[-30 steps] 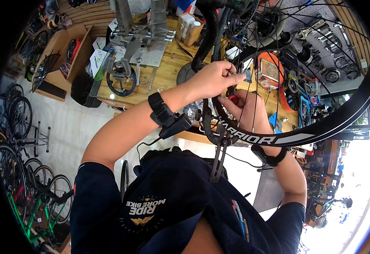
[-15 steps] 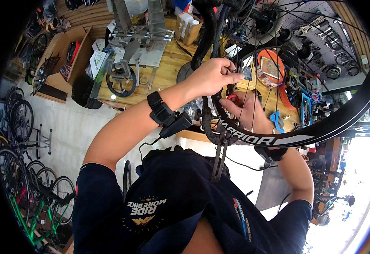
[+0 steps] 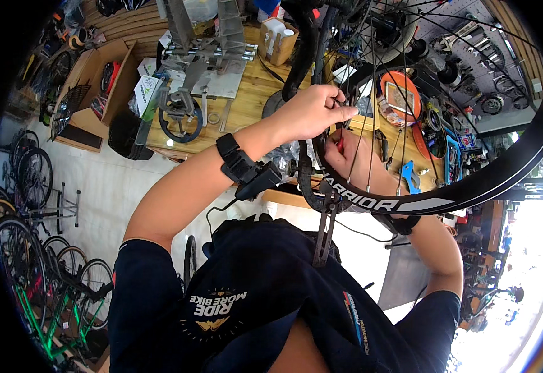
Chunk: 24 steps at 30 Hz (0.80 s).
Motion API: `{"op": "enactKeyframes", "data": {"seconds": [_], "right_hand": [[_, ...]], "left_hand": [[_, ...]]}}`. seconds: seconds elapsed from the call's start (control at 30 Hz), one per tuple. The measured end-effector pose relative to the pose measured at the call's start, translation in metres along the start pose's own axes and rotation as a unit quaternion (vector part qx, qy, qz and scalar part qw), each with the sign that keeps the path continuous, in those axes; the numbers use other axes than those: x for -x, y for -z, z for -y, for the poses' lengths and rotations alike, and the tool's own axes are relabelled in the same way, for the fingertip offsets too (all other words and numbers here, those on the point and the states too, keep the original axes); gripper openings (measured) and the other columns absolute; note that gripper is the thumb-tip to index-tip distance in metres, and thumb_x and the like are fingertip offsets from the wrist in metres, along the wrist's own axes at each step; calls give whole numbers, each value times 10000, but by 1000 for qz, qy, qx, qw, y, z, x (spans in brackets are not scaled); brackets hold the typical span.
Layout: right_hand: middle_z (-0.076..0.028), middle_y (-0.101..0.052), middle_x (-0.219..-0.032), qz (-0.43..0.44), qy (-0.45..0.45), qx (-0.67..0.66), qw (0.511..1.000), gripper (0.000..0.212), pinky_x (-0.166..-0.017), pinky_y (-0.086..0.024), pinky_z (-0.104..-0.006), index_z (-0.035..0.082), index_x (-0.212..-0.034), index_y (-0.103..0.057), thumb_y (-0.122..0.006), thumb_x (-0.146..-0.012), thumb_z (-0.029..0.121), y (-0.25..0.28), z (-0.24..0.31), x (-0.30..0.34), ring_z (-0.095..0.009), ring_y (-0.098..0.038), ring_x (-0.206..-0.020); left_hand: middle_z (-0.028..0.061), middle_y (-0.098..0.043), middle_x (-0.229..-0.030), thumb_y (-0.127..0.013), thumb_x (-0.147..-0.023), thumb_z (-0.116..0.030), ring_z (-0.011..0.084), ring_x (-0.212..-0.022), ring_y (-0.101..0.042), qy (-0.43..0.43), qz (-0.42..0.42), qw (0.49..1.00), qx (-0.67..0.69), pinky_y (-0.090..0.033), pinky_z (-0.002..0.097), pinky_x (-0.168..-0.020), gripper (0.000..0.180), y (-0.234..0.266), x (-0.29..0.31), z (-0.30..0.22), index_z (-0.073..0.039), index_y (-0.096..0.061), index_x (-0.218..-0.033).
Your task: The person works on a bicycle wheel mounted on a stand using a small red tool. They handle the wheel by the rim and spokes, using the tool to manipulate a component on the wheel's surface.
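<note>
A black bicycle wheel rim (image 3: 464, 199) with white lettering is held in a dark metal truing stand (image 3: 325, 230) in front of me. From the left, my left hand (image 3: 312, 113) reaches to the wheel's edge. Its thumb and fingers are pinched at a thin spoke (image 3: 344, 99). Below it, my right hand (image 3: 361, 158) reaches in among the spokes from the right. That hand is closed around a small red spoke wrench (image 3: 340, 145) near the inner side of the rim; the fingers cover most of the wrench.
Behind the wheel is a wooden workbench (image 3: 246, 105) with a metal fixture (image 3: 212, 62), an orange round tray (image 3: 400, 115) and a blue tool (image 3: 410, 177). A cardboard box (image 3: 119, 81) stands at the left. Several bicycles (image 3: 66, 280) line the left floor. Tools hang on a pegboard (image 3: 470, 37).
My right hand has turned at the rim, its fingers curling further around the red spoke wrench. The left hand stays in place, pinched at the spoke.
</note>
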State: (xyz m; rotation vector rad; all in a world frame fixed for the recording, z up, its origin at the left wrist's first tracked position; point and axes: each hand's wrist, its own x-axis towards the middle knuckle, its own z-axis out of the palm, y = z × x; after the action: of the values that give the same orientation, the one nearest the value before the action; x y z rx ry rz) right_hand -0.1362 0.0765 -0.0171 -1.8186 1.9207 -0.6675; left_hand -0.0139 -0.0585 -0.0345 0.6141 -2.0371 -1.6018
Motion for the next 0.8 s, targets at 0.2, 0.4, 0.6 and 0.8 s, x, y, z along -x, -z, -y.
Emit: {"op": "enactKeyframes", "data": {"seconds": [0.2,0.4,0.6,0.8], "right_hand": [[81,-538,-778,164,-103,-327,925,259,-579,-353,-186,55,-1144,-641,-566,-1012,265,29,-1,9,-12,-427,-642],[87,-547,-773,180,-170,-366,897,265,-512,-296,-172,38,-1141,-650,-639,-969,240,33,3,14,-12,-393,-575],[8,-685,-906,284,-151,-437,840,274,-493,-367,-178,13,-1138,-654,-708,-905,146,52,-16,-5,-17,-518,-598],[-52,-653,-684,166,-178,-173,954,401,-495,-469,-257,-37,-918,-685,-737,-872,358,40,16,-13,-113,-620,-546]], "left_hand": [[96,-674,-879,-707,-911,-380,150,-816,-615,-9,-2,1000,-17,-504,295,-763,459,-1,1,-4,42,-624,-1071],[90,-673,-882,-706,-917,-350,137,-808,-610,-1,-14,1000,11,-504,288,-755,446,-4,2,4,57,-615,-1073],[98,-682,-886,-704,-919,-347,138,-803,-616,3,-6,1000,-17,-508,290,-743,453,-4,4,-8,64,-612,-1084],[119,-700,-895,-702,-919,-333,151,-789,-642,-5,-20,999,-32,-510,298,-712,427,-8,4,-5,55,-609,-1072]]}}
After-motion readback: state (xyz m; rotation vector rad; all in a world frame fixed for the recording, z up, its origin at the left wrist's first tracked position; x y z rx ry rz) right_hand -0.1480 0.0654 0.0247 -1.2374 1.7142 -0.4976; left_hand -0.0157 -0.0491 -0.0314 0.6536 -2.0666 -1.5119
